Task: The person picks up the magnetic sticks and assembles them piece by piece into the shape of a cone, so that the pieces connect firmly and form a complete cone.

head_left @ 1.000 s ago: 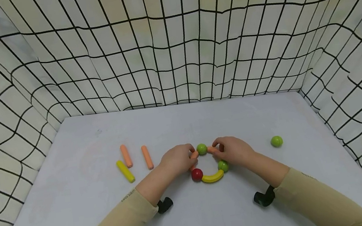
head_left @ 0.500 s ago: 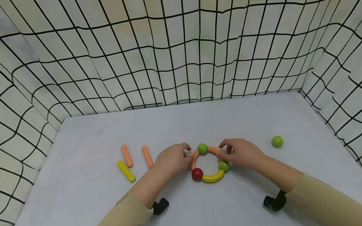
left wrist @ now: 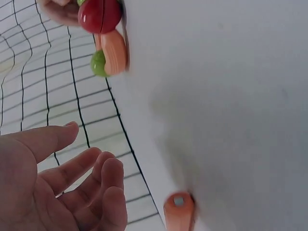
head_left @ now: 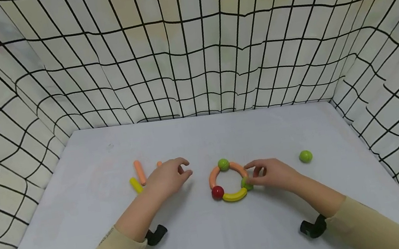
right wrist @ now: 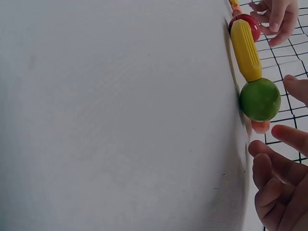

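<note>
A small ring lies on the table, made of two curved orange pieces (head_left: 213, 176), a curved yellow piece (head_left: 235, 196), a red ball (head_left: 217, 193) and two green balls (head_left: 223, 164). My right hand (head_left: 274, 173) is at the ring's right side, thumb and index finger spread around the lower green ball (right wrist: 260, 99) and an orange end (right wrist: 260, 126), holding nothing. My left hand (head_left: 166, 177) is left of the ring, fingers loosely bent and holding nothing. It covers most of a straight orange stick (head_left: 159, 163), whose end (left wrist: 179, 201) shows below the fingers in the left wrist view.
Another orange stick (head_left: 139, 172) and a yellow stick (head_left: 136, 184), partly behind the left hand, lie at the left. A single green ball (head_left: 306, 156) lies at the right. Black netting (head_left: 196, 51) over pale walls surrounds the white table (head_left: 217, 242) at the back and sides.
My left hand has let go of the ring and moved left to the orange stick. My right hand has loosened from the ring's upper right and shifted slightly down and right. The ring stays in place.
</note>
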{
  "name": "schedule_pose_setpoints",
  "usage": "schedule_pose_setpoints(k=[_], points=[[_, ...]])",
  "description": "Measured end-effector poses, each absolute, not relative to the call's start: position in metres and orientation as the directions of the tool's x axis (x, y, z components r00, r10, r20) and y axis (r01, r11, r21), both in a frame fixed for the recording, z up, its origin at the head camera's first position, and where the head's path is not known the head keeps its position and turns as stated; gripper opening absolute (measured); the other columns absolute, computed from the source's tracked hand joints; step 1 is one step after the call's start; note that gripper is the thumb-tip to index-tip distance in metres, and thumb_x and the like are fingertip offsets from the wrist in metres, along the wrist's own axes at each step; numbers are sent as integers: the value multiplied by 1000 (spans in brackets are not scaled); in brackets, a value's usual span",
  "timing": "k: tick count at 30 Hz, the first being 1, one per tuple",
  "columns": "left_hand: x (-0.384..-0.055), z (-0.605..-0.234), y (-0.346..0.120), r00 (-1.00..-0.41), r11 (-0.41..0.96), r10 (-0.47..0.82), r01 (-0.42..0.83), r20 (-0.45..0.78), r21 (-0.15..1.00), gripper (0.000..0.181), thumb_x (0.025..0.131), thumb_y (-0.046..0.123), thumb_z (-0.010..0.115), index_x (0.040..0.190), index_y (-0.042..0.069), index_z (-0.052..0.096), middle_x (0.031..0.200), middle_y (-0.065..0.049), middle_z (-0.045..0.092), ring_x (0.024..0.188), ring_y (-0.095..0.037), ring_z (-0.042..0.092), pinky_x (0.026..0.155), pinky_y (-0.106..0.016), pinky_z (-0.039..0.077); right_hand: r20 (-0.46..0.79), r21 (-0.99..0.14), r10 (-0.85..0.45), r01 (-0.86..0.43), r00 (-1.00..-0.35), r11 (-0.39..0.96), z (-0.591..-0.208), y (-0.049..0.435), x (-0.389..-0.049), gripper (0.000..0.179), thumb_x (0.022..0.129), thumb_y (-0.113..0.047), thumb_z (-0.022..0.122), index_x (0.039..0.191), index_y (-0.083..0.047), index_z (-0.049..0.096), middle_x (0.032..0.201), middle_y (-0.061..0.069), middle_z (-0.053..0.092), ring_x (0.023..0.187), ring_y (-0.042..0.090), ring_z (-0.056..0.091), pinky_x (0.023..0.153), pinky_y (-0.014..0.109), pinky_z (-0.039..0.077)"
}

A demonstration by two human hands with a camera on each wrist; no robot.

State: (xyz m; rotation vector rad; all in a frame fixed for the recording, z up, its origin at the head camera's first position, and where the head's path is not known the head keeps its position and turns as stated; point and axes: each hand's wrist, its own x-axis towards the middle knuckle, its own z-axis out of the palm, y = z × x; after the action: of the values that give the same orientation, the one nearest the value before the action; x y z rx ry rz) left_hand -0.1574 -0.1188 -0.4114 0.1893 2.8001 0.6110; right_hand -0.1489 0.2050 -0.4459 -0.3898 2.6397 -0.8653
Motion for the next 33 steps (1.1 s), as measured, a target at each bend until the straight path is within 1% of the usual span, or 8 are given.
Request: schedule_pose_setpoints(k=[5,7,11,14,20,25,28,33], points=[[-156,-408,-148,-960,881,156,30,-231,471,40,97,35,62,132,15,60,97,2,66,73,-15,57,66,-33,46,-251,-629,-374,-144,-893,764,-448,207,-147,49,83,-46,77,126,-26,67,92,-8,64,78,15,55,66,32,47],[-154,-407,-159,-963,872,135,3,-235,490,41,97,36,61,133,16,59,97,4,65,76,-15,57,68,-34,45,-253,-632,-375,-141,-892,762,-449,206,-146,49,83,-47,77,127,-27,67,93,-8,64,78,15,55,66,32,47],[-152,-404,-177,-967,873,91,-38,-238,486,42,98,38,58,134,17,57,106,4,64,81,-18,57,71,-36,43,-249,-634,-378,-145,-892,759,-450,206,-145,52,82,-46,78,129,-27,66,95,-7,63,77,15,55,66,32,46],[-153,-403,-185,-968,882,67,-57,-244,469,43,98,37,57,135,15,56,111,-1,63,83,-20,57,71,-37,43,-247,-635,-381,-148,-891,759,-451,206,-145,54,82,-46,79,130,-25,65,95,-7,62,77,15,54,65,32,46],[-159,-404,-191,-961,887,33,-98,-274,451,47,97,36,57,136,11,54,118,-9,62,96,-25,60,77,-41,46,-236,-638,-382,-154,-894,754,-452,206,-145,56,82,-44,80,131,-23,64,95,-7,61,78,14,55,66,32,47],[-165,-408,-189,-951,888,35,-112,-308,446,50,98,37,54,139,8,52,124,-12,62,107,-29,58,84,-45,45,-234,-641,-384,-155,-893,752,-453,205,-144,56,82,-43,79,132,-23,64,94,-7,61,79,14,55,67,32,47],[-168,-409,-186,-944,892,37,-116,-327,437,53,99,39,54,140,6,50,124,-12,63,106,-29,57,87,-46,44,-234,-641,-385,-156,-893,751,-452,205,-144,56,83,-43,79,133,-23,63,94,-7,61,79,14,55,67,32,47],[-173,-413,-180,-935,906,35,-120,-354,407,60,96,41,60,141,2,48,119,-12,66,101,-31,57,90,-49,45,-242,-633,-382,-153,-892,759,-451,204,-143,55,83,-42,79,133,-23,63,93,-7,61,78,14,55,66,32,47]])
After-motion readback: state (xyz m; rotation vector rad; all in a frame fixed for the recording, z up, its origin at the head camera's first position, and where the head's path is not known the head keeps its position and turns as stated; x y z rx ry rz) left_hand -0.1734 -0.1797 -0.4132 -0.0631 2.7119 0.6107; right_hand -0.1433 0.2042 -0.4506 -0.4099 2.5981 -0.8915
